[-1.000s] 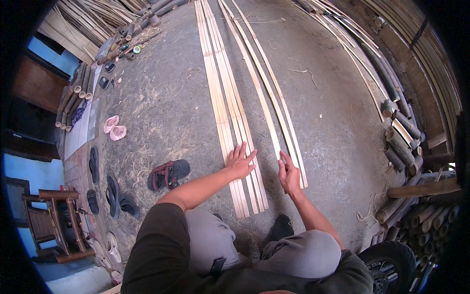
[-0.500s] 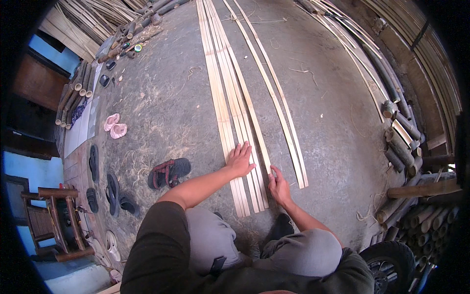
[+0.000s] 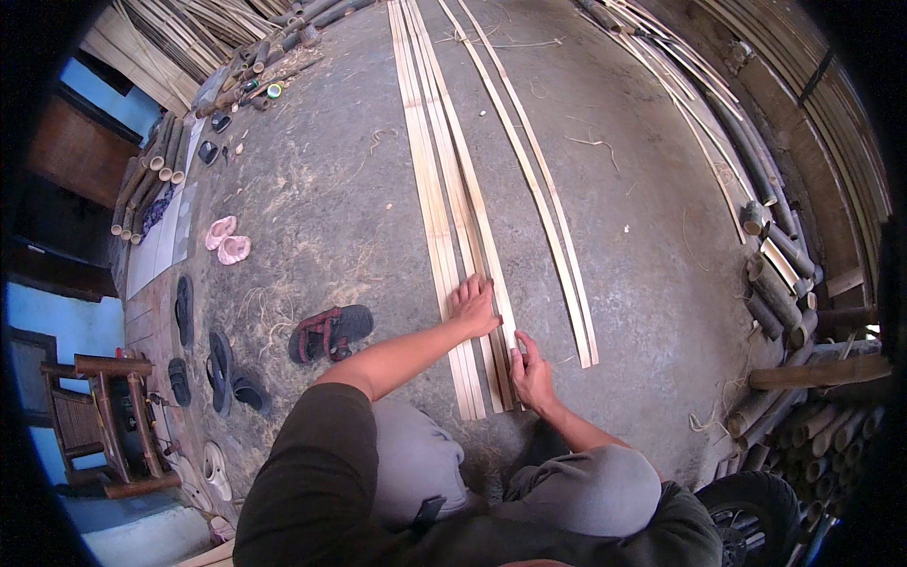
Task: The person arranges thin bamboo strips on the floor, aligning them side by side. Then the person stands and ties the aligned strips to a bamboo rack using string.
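Observation:
Long pale bamboo strips (image 3: 433,208) lie side by side on the floor in front of me, running away to the far side. My left hand (image 3: 474,307) rests across the strips near their close ends, palm down and fingers apart. My right hand (image 3: 532,373) pinches the near end of the rightmost strip of this group (image 3: 499,274), its index finger reaching forward. That strip lies against its neighbour. Farther right, two more bamboo strips (image 3: 557,246) lie apart from the group.
Dark sandals with red straps (image 3: 331,333) and pink shoes (image 3: 227,241) sit to the left, near a bamboo chair (image 3: 104,425). Bamboo poles (image 3: 779,288) are piled along the right, above a black tyre (image 3: 756,515). More bamboo poles (image 3: 151,180) are stacked at the far left.
The rightmost strip of the group has shifted left toward its neighbours, with my right hand at its end. My left hand has moved slightly right, its fingers more bent. The view has shifted slightly.

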### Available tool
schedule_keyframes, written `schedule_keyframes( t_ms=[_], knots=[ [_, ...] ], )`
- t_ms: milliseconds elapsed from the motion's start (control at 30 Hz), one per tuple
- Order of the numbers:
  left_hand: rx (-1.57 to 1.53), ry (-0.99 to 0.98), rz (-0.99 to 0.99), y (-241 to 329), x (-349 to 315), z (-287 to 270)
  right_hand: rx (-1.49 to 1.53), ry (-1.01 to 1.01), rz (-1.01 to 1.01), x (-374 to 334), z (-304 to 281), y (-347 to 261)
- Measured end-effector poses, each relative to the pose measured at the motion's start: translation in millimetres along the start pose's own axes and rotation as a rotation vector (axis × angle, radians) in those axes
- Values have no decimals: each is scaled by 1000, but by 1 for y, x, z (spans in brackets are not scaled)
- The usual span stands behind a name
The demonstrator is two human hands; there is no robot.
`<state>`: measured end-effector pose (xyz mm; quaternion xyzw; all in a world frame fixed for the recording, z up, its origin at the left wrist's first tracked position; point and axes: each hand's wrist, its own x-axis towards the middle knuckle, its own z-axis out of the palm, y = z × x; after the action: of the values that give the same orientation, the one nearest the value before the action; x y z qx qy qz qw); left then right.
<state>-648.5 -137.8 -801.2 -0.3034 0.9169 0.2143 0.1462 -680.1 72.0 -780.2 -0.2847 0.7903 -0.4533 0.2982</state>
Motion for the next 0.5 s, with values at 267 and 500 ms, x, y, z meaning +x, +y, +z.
schedule_keyframes(
  t_ms=[267,500],
  knots=[
    [16,-14,-40,-5,8,6,53,8,-33,-4,7,8],
    [70,-71,2,-6,10,-6,18,-41,79,-5,6,1]
  ],
)
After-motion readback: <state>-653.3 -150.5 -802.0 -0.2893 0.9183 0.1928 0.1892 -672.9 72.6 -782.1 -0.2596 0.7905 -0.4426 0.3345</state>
